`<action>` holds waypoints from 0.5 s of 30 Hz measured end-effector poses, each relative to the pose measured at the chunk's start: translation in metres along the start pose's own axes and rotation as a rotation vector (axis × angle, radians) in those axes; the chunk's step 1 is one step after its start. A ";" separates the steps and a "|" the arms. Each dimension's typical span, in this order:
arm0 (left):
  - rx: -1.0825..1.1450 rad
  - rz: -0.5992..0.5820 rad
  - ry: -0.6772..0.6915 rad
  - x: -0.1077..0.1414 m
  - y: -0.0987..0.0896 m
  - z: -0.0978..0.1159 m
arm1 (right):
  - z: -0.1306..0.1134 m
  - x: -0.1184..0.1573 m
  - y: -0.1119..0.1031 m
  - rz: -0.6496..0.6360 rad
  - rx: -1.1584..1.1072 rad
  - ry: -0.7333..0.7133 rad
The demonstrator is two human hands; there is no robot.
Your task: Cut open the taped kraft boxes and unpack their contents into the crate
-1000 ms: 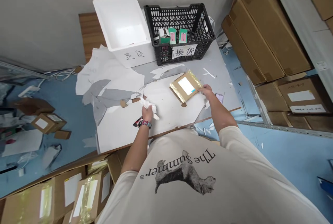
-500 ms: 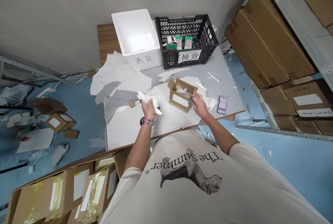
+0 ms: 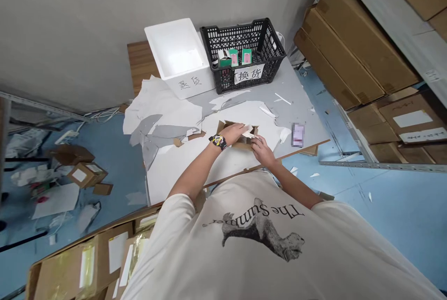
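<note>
A grey wall (image 3: pixel 91 39) is backing a white-and-grey table (image 3: pixel 171 176), with a black crate (image 3: pixel 274 65) and a white tub (image 3: pixel 169 85) standing side by side toward the back. The small cardboard box (image 3: pixel 246 145) is lying near the table's front edge, before the person; opening looks done, but the white wad (image 3: pixel 248 132) is showing at its mouth, seemingly not settled, and closing isn't done. The left hand (image 3: pixel 233 133) is reaching over the box, fingers extended; the right hand (image 3: pixel 264 151) is bending its fingers at the right side (can't tell if either is pinching the wad). Box is looking plain brown, its left flap (image 3: pixel 220 126) standing out, interior mostly hidden.
</note>
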State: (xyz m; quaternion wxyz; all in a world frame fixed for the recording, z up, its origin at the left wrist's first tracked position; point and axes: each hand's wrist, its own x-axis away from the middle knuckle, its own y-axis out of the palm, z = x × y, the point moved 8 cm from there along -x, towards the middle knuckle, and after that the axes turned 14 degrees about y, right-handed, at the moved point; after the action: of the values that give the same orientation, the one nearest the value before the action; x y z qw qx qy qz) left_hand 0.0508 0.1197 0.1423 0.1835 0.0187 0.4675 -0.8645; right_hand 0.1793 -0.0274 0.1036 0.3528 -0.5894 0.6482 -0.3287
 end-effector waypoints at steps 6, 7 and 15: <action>-0.108 -0.478 -0.167 -0.029 0.044 -0.030 | -0.001 0.005 0.004 0.027 -0.057 0.009; -0.130 -0.519 -0.208 -0.030 0.048 -0.034 | 0.000 0.006 0.004 0.039 -0.063 0.019; 0.009 -0.372 -0.160 -0.031 0.012 -0.036 | 0.007 0.002 -0.005 0.077 -0.076 0.081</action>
State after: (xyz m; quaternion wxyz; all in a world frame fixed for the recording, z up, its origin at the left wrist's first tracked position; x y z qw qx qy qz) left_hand 0.0789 0.1526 0.1186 0.0571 -0.1361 0.4431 -0.8842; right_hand 0.1879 -0.0301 0.1042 0.3159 -0.5630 0.6962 -0.3139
